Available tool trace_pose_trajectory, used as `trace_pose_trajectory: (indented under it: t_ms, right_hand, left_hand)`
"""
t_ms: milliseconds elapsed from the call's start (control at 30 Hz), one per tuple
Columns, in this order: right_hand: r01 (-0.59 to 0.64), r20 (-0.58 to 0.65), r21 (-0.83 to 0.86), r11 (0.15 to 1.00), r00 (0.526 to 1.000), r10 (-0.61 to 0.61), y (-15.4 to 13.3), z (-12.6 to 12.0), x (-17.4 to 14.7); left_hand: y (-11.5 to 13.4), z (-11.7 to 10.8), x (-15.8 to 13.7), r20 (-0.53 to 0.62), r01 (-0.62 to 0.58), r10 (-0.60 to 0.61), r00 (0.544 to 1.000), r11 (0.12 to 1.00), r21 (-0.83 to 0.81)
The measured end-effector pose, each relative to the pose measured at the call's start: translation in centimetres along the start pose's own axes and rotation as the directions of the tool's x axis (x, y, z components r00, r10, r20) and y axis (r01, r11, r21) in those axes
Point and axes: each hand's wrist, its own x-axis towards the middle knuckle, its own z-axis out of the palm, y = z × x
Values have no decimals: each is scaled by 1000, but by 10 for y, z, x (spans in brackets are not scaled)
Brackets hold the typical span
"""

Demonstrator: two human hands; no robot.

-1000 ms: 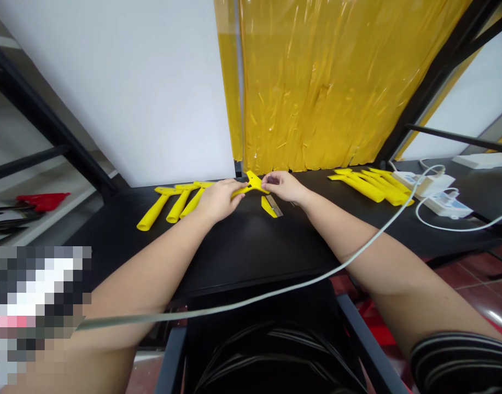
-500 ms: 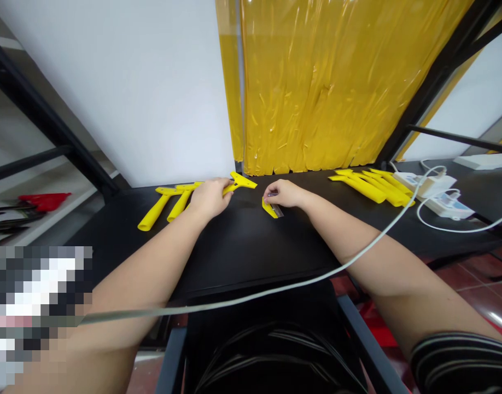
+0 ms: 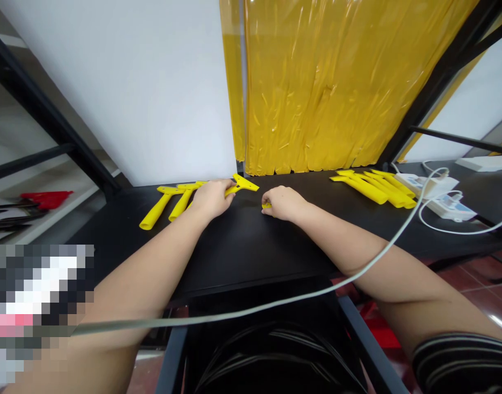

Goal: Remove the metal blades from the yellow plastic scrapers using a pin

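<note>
My left hand (image 3: pixel 212 198) is closed round the handle of a yellow scraper (image 3: pixel 243 183), whose flared head points right, towards my other hand. Just to the right, low over the black tabletop (image 3: pixel 243 246), my right hand (image 3: pixel 284 202) is closed on a small yellow scraper piece (image 3: pixel 267 206). Only a bit of that piece shows past the fingers; the rest is hidden. The two hands are apart. Beside and partly behind my left hand lie more yellow scraper handles (image 3: pixel 156 212).
At the right lie several yellow scraper handles (image 3: pixel 372 189) in a group. Beyond them are white power strips (image 3: pixel 450 205). A pale cable (image 3: pixel 251 311) runs across in front of my arms. A white panel (image 3: pixel 164 93) and yellow plastic sheeting (image 3: pixel 316 93) stand behind the table.
My right hand has turned over the small yellow piece, so the metal blade seen on it earlier is now hidden. My left hand has hardly moved, still holding its scraper.
</note>
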Motion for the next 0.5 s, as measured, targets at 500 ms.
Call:
trace_pose_trajectory:
  t_ms: [500]
  right_hand:
    - [-158,47,-158,975,985,168,27,-4,14]
  left_hand:
    - [9,-9,-1,98,112,-120,988,990,84]
